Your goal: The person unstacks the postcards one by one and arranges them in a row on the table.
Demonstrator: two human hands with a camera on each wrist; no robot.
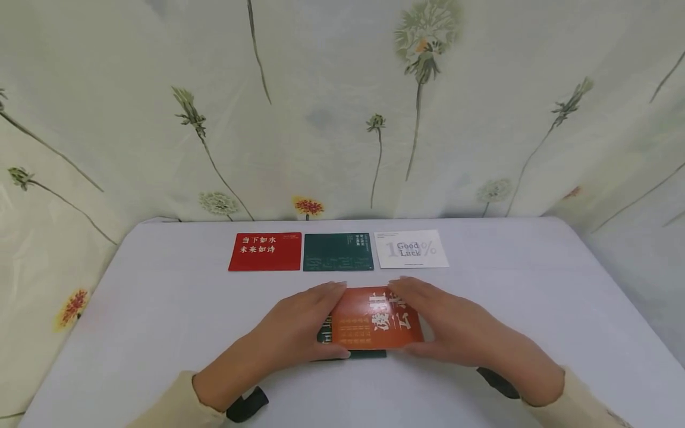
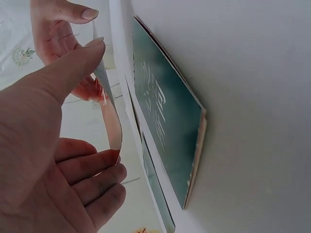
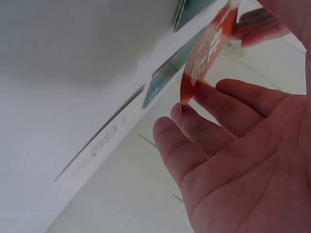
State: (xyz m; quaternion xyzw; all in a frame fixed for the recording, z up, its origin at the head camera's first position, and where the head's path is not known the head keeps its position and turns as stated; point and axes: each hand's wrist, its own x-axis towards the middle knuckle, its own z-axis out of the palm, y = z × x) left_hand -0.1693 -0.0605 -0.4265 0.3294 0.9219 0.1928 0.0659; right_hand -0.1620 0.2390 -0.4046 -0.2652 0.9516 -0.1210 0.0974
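An orange-red card with pale Chinese writing is held up by both hands, above a small stack of dark green cards on the table. My left hand grips its left end, thumb at the near edge and fingers at the far edge. At the other end my right hand holds it the same way. In the right wrist view the card looks slightly bowed. Much of the green stack is hidden beneath the card and left hand in the head view.
Behind the hands, a red card, a green card and a white "Good Luck" card lie in a row. The white-covered table meets a flower-patterned cloth at its back edge.
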